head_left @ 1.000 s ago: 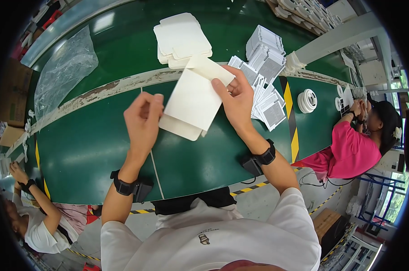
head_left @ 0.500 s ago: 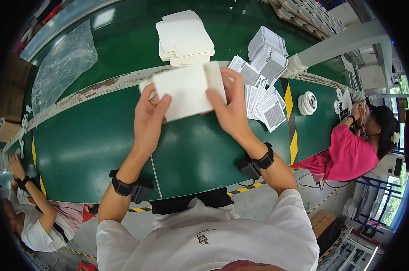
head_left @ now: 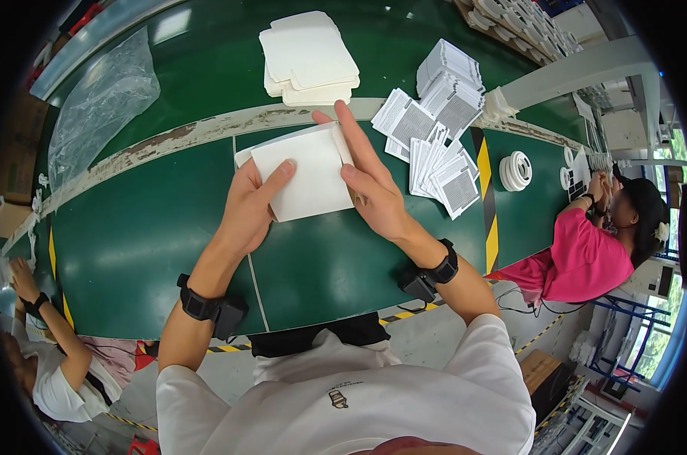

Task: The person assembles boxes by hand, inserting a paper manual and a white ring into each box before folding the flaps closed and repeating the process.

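Note:
A white cardboard carton (head_left: 304, 173), partly folded, is held up over the green workbench in front of me. My left hand (head_left: 251, 196) grips its left side, with the thumb lying across the front face and the fingers behind it. At the right end my right hand (head_left: 374, 186) presses a flap, thumb on the near edge and fingers stretched up along the side. Beyond the carton lies a stack of flat white carton blanks (head_left: 309, 53). Right of my right hand, printed leaflets (head_left: 443, 171) are spread in a loose fan.
A tall pile of leaflets (head_left: 451, 80) stands behind the fanned ones. White round parts (head_left: 516, 172) sit further right, past a yellow-black tape strip (head_left: 485, 197). A clear plastic bag (head_left: 105, 114) lies at left. Co-workers sit on both sides, one in a pink top (head_left: 594, 246).
The carton's right end has been folded over, so its face looks shorter. My right hand has moved slightly left, and its fingers have straightened along the side.

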Motion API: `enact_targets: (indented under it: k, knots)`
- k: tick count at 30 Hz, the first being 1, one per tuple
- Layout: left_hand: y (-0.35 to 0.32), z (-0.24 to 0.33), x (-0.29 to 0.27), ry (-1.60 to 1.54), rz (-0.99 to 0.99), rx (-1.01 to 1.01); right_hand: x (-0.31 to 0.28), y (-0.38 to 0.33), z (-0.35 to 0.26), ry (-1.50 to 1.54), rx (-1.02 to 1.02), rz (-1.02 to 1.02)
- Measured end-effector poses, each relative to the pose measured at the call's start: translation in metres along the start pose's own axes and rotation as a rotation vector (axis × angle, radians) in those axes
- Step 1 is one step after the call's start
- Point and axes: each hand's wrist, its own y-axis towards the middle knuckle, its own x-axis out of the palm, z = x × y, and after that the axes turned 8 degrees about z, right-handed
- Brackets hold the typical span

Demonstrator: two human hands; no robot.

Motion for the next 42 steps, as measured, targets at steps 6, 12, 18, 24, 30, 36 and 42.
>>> enact_targets:
  k: [6,12,18,24,30,36,42]
  knots:
    - [-0.001,0.001,0.001,-0.03,0.004,-0.015,0.004,0.0,-0.001,0.238,0.04,0.021]
    - [0.0,0.001,-0.001,-0.052,0.005,-0.003,0.006,-0.001,-0.002,0.279,0.064,0.044]
    - [0.0,-0.001,-0.002,-0.057,0.014,-0.002,0.001,0.0,0.004,0.169,0.035,0.054]
    - [-0.001,-0.007,0.001,0.033,0.023,0.05,0.003,0.0,0.005,0.132,0.02,0.076]
    - [-0.002,-0.01,0.002,0.057,0.002,0.05,0.004,-0.001,0.006,-0.047,-0.071,0.086]
    - [-0.002,-0.006,0.002,0.05,-0.019,0.033,0.001,0.001,0.009,-0.09,-0.104,0.061]
    - [-0.003,-0.005,0.004,0.045,-0.019,0.023,0.0,0.001,0.01,-0.109,-0.109,0.044]
